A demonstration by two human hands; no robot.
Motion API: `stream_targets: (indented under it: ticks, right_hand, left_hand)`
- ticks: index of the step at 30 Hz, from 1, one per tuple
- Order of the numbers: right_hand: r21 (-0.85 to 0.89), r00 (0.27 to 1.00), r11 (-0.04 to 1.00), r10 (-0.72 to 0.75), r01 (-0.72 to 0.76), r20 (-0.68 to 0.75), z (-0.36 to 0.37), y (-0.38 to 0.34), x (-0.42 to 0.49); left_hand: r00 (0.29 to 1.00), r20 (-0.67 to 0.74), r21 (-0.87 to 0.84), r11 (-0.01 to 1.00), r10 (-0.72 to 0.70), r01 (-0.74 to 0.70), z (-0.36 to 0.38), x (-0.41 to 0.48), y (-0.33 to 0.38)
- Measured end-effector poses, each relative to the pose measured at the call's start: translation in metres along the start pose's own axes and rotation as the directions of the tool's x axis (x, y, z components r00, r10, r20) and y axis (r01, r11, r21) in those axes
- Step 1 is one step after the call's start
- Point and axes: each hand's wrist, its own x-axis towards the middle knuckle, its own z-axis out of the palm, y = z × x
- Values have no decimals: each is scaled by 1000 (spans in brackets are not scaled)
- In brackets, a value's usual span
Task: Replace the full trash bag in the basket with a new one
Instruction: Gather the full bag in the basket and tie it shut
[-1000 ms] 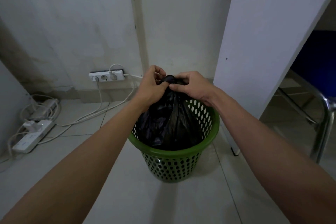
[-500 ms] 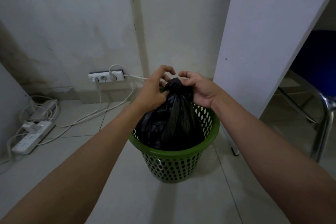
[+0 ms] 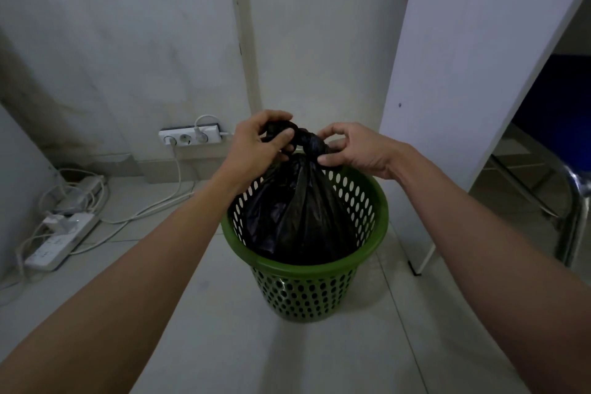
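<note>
Basket stands on the tiled floor near the wall. Left grip and right grip both pinch the bag at its knot.

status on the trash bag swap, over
Left hand grips black trash bag neck, right hand pinches its knot. Bag tied, sits in green basket, not yet lifted. White panel stands close on the right.

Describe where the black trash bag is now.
In the head view the black trash bag sits mid-frame inside the green basket, its knotted top gripped by the left hand and right hand, beside the white panel.
</note>
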Motion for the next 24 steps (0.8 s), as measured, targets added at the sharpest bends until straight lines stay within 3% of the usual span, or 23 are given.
stream_targets:
  ticks: [3, 9, 20, 24]
  right_hand:
    - [-258, 988, 965, -81, 44, -133, -4, -2, -4]
    - [-434, 913, 893, -268, 116, -308, -23, -1, -12]
    - [-410, 895, 910, -230, 58, -383, -19, 0, -6]
    - [-426, 889, 904, -220, 32, -401, -17, 2, -5]
  left_hand:
    - [999, 18, -29, 999, -42, 42, -9, 1, 1]
    - [988, 24, -24, 988, -153, 153, -33, -4, -17]
    - [962, -40, -159, 953, -269, 260, -34, -7, -21]
    - [956, 12, -181, 940, -292, 289, -38, -12, -29]
